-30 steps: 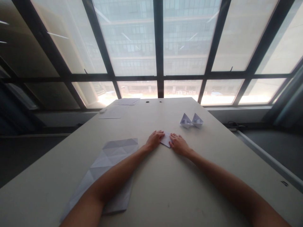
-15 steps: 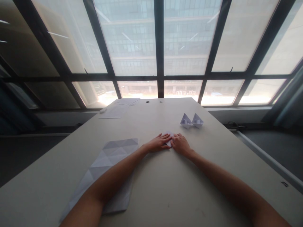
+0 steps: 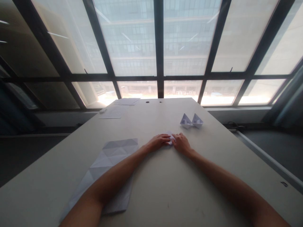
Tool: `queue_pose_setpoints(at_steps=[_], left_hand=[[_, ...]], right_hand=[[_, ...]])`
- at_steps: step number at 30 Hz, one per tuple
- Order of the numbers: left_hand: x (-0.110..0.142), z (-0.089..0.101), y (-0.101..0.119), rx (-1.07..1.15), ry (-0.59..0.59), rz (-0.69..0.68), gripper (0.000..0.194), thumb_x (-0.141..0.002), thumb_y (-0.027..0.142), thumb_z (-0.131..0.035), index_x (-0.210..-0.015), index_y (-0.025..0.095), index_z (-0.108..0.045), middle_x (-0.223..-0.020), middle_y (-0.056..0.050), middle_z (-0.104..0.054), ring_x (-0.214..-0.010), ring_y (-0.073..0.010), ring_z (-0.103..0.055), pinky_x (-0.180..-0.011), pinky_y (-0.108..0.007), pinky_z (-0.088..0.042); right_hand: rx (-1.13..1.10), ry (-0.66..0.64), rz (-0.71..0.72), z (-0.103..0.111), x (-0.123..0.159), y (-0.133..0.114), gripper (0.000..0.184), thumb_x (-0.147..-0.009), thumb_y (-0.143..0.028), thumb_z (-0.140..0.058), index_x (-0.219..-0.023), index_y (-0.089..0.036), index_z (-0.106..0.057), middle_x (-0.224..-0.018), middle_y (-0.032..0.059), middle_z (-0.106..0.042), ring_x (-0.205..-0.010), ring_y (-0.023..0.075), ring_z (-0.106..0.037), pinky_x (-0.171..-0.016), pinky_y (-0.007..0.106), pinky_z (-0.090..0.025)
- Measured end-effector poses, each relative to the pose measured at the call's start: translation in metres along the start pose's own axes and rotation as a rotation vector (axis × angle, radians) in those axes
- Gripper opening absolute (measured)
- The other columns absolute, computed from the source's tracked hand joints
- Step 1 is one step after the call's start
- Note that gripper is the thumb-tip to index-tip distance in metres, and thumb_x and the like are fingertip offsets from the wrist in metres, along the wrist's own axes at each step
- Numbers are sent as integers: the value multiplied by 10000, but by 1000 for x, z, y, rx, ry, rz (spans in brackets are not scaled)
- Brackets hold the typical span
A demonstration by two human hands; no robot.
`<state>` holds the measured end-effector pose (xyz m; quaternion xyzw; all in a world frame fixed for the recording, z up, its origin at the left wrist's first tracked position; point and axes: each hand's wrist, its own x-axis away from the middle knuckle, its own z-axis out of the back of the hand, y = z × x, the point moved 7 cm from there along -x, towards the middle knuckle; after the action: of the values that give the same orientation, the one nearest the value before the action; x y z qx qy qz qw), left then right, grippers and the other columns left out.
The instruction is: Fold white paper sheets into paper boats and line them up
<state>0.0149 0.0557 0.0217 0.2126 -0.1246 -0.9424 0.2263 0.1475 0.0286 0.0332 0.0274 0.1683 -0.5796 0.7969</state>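
Note:
A small piece of folded white paper (image 3: 170, 141) lies on the table between my hands, mostly covered by the fingers. My left hand (image 3: 160, 141) grips its left side, with the fingers drawn together. On the right side, my right hand (image 3: 181, 143) has its fingers curled and pinching the paper. Two folded white paper boats, one (image 3: 186, 121) beside the other (image 3: 197, 121), stand just beyond my right hand. Under my left forearm rests a large creased sheet of paper (image 3: 112, 157), partly hidden by the arm.
The white table (image 3: 161, 195) stretches forward to a wall of dark-framed windows (image 3: 136, 37). Flat paper sheets (image 3: 111, 112) lie at its far left. Two dark holes show near the far edge. A small dark mark (image 3: 284, 184) is by the right edge.
My left hand's fingers, spread over the folded paper before, have drawn together and back a little to the left. My right hand has shifted slightly. The boats and sheets stay put.

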Motion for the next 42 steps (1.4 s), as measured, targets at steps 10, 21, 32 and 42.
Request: queue_pose_setpoints(at_steps=[10,21,32,42], left_hand=[[2,5,-7,-151,126,109,293,-953,164,-561,-1140,290,-748,-1052,-50,-657,-984,-183,-593,-942,-298,-480],[1,4,-8,-109,154,176,298,-906,131,-592,-1158,207,-730,-1085,-74,-702,-1018,-217,-613,-964,-328,-472],[0,16,-16,28,237,324,237,-958,233,-509,-1017,191,-735,-987,-75,-745,-931,-236,-665,-889,-342,-494],[6,24,-22,6,312,482,282,-980,272,-479,-1147,210,-697,-967,-54,-752,-885,-207,-689,-830,-289,-502]], right_hand=[[-73,26,-19,0,-1,6,280,-979,-246,-457,-1023,-206,-730,-1036,86,-728,-1019,230,-560,-916,297,-387],[-281,158,2,-5,-7,15,235,-943,-201,-506,-877,-178,-730,-907,69,-707,-880,185,-602,-854,261,-420],[-407,172,46,-1,-6,14,217,-947,-261,-516,-938,-203,-725,-907,51,-724,-870,183,-618,-813,263,-427],[-378,133,-106,-5,-8,27,271,-940,-193,-489,-1089,-194,-716,-1033,88,-746,-948,203,-663,-840,270,-438]])
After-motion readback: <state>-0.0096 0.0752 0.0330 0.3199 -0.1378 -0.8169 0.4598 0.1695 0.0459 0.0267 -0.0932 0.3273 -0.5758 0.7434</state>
